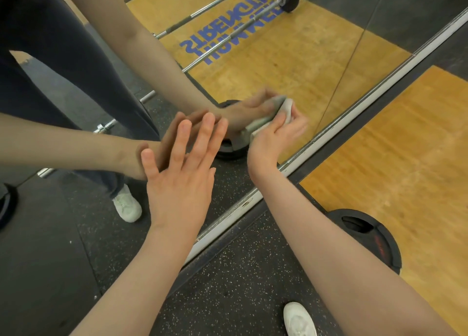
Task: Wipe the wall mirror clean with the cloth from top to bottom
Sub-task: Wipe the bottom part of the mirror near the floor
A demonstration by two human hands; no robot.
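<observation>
Right hand (274,138) has the cloth (285,109) folded into a pad, fingers curled over its edge and clamping it flat against the wall mirror (291,57). The contact point sits low on the glass, just above the pale bottom frame strip (329,130). Holding it as a folded pad probably gives a firm, even wiping face rather than a loose rag.

Left hand (182,178) is empty, fingers spread and straight, fingertips meeting their own reflection, so the palm side looks planted on the glass. Judging by the low reach, it's a brace: the person is leaning down and the flat hand takes the weight while the other one scrubs. Downside: it may leave prints on that patch, which would need another pass.

Progress: with the cloth this close to the bottom edge, the top-to-bottom pass looks nearly finished in this column. I can't tell how clean the upper glass is; only the lower part is in view.

The next move likely needs a stroke along the strip without dragging the cloth onto the speckled floor (228,272). A weight plate (367,237) lies on the floor beside the right forearm, near the mirror base, so there's little room to shift right.
</observation>
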